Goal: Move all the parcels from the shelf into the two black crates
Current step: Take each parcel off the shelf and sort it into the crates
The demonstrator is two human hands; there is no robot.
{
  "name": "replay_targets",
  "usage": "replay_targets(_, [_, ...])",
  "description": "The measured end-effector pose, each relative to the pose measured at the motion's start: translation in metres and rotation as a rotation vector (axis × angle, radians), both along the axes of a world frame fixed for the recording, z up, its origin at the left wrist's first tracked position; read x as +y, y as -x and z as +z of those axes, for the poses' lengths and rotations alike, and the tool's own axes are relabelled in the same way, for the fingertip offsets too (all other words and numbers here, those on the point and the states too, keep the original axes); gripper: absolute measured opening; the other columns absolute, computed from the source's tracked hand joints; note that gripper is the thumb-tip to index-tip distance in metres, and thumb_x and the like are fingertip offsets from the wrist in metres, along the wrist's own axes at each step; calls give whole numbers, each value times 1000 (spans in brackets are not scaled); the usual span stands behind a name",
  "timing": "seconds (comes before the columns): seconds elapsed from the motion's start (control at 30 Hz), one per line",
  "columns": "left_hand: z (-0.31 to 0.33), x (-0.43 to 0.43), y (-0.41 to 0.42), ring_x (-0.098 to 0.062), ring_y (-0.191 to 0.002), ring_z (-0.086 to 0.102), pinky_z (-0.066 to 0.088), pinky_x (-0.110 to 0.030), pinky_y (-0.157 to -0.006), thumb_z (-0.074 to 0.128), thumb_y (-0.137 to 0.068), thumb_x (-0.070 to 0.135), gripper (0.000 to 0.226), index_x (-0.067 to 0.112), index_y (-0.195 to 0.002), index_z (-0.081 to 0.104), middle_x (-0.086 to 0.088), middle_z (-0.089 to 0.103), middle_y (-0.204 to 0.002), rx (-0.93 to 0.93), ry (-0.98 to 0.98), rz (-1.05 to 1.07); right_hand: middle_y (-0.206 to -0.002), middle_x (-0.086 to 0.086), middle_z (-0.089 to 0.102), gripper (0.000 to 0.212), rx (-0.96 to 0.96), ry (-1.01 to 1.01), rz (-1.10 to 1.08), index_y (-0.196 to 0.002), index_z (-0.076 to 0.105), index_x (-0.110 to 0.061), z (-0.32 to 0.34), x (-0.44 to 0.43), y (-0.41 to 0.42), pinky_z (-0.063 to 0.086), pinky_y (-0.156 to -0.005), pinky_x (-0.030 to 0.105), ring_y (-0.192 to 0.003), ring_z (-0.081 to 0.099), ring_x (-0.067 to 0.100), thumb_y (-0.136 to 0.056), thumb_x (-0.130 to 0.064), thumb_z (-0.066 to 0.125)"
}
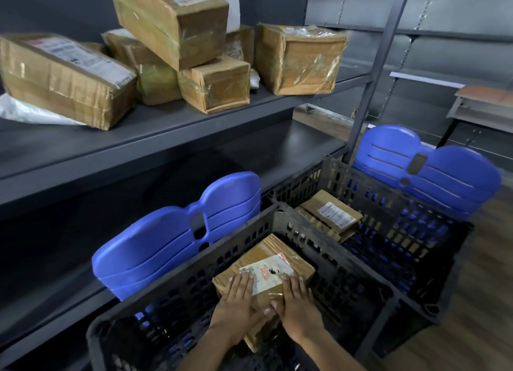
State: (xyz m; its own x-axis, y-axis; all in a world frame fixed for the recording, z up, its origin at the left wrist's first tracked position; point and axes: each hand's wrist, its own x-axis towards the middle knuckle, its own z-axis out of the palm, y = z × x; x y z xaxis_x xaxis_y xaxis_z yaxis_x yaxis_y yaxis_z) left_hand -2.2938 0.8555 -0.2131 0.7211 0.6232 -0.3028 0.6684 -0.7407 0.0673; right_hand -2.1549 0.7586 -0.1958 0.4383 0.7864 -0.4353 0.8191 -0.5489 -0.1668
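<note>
Left hand [238,306] and right hand [298,311] clasp a taped parcel [273,262] by its near edge — fingers flat over the top, thumbs on the front face — low inside the near black crate [347,259]. The placing step looks nearly done; next comes letting go and reaching for the shelf [194,126]. About six boxes [177,18] remain there, loosely stacked — the tilted top one may slide. Blue chair backs [172,248] stand between.

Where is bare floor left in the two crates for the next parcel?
Far crate: bare floor right of its labelled parcel. Near crate: strip left of the gripped parcel under left hand and right hand. Crowded: parcel pile on the shelf.
</note>
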Motion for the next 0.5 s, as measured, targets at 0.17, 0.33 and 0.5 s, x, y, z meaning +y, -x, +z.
replay_targets(0.17, [27,-3,0,-21,-147,-18,-14,-37,-117,10,-90,71,90,9,-151,-11,-7,-16,-160,100,5,14,-161,7,-8,75,-46,-13,69,-154,-3,-15,19,-3,-5,-4,-119,40,-148,-11,26,-98,-58,21])
replay_targets(0.33, [72,-13,16,-21,-149,-7,-10,-39,-120,20,-98,57,77,8,-153,-2,-8,-4,-162,39,24,39,-161,11,0,69,-74,-107,112,-154,6,-13,60,-8,1,1,-121,39,-148,-2,27,-100,-51,25])
replay_targets(0.5, [139,-26,27,-22,-147,16,10,-34,-121,37,-97,30,67,9,-153,8,-7,16,-160,-26,0,38,-161,10,7,67,-77,-161,149,-153,9,-11,120,-17,13,8,-121,39,-148,6,26,-100,-46,31])
